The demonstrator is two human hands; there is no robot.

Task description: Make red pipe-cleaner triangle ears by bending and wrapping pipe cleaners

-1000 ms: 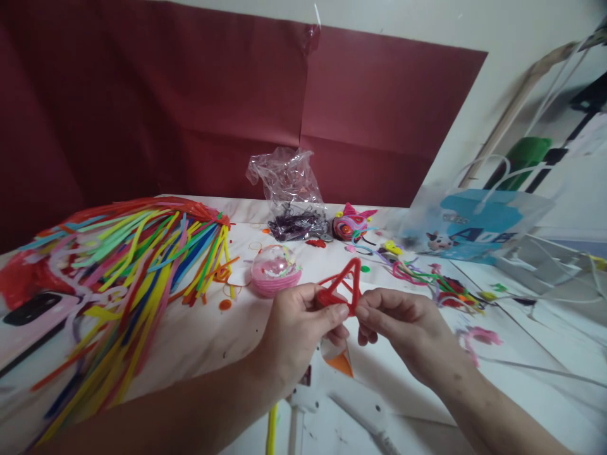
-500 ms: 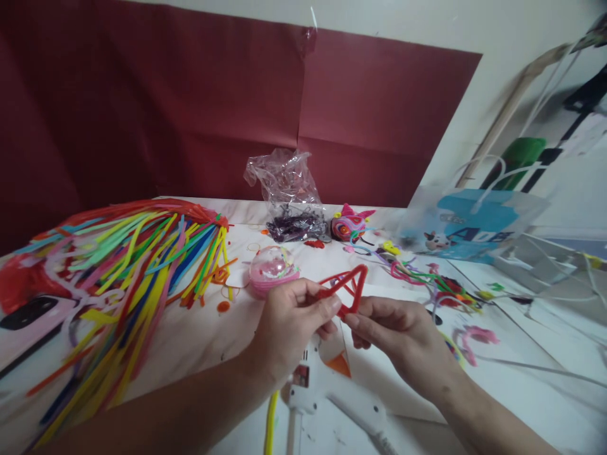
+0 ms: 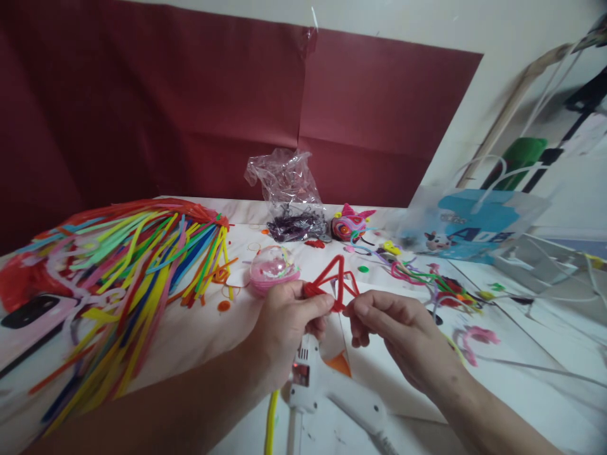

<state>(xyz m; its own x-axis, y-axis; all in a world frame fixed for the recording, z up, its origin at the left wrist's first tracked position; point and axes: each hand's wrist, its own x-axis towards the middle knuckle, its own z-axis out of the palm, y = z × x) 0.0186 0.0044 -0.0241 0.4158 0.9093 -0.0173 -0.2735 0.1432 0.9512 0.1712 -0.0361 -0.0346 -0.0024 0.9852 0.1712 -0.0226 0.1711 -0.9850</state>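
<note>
Between my hands is a red pipe cleaner (image 3: 340, 281), bent into pointed, triangle-like loops. My left hand (image 3: 294, 316) pinches its left side between thumb and fingers. At its lower right corner, the fingertips of my right hand (image 3: 396, 319) are closed on the red strand. Just below my hands a white glue gun (image 3: 303, 385) lies on the table, its nozzle end partly hidden by my left hand. A clear and pink round container (image 3: 274, 270) stands beyond my left hand, with small scraps inside.
A large bundle of colourful pipe cleaners (image 3: 156, 253) spreads across the left, beside a pink phone (image 3: 38, 322). Behind are a clear plastic bag (image 3: 289, 189) with dark pieces and a pink craft figure (image 3: 351, 224). Loose strands (image 3: 417, 275) and a printed carrier bag (image 3: 474, 227) sit right.
The red pipe cleaner has turned, so its tall point now stands further left and more loops show. My right hand has shifted slightly; a green disc on the table is now uncovered.
</note>
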